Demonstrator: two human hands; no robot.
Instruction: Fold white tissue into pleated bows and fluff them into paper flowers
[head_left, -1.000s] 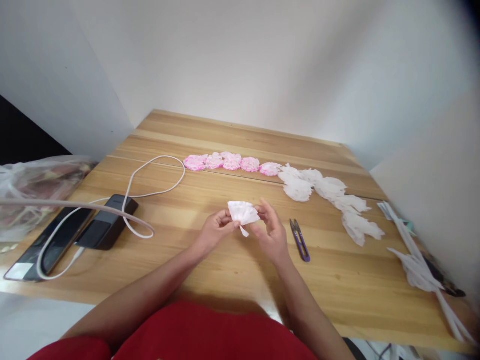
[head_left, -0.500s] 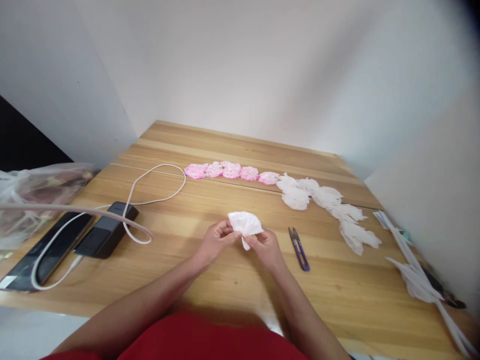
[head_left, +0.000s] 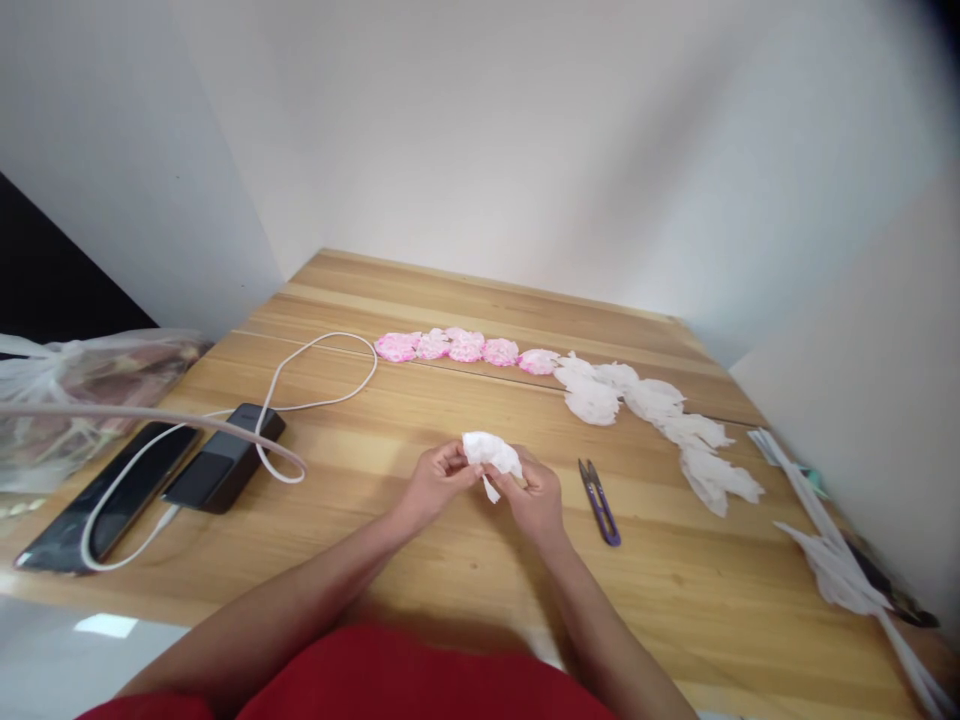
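Observation:
Between my two hands is a piece of thin white tissue [head_left: 491, 452], gathered into a small fan with a narrow tail pointing down. My left hand [head_left: 437, 482] pinches its left side near the gathered point. On the other side, the fingers of my right hand [head_left: 534, 495] are closed on it too. Purple thread snips [head_left: 600, 505] lie on the wooden table right of my right hand. Beyond my hands runs a row of crumpled pink-and-white tissue rounds [head_left: 466, 346]. Several white tissue pieces [head_left: 660, 397] carry that row on to the right.
A black power bank [head_left: 225, 462] with a looped white cable [head_left: 330, 402] and a dark phone [head_left: 105, 505] lie on the left. Behind them is a clear plastic bag [head_left: 90, 390]. White plastic strips [head_left: 840, 565] lie along the right edge. A wall stands behind the table.
The fan of tissue has been squashed lower and looks more crumpled at its top. Both hands keep hold of it in nearly the same place. The view has shifted slightly.

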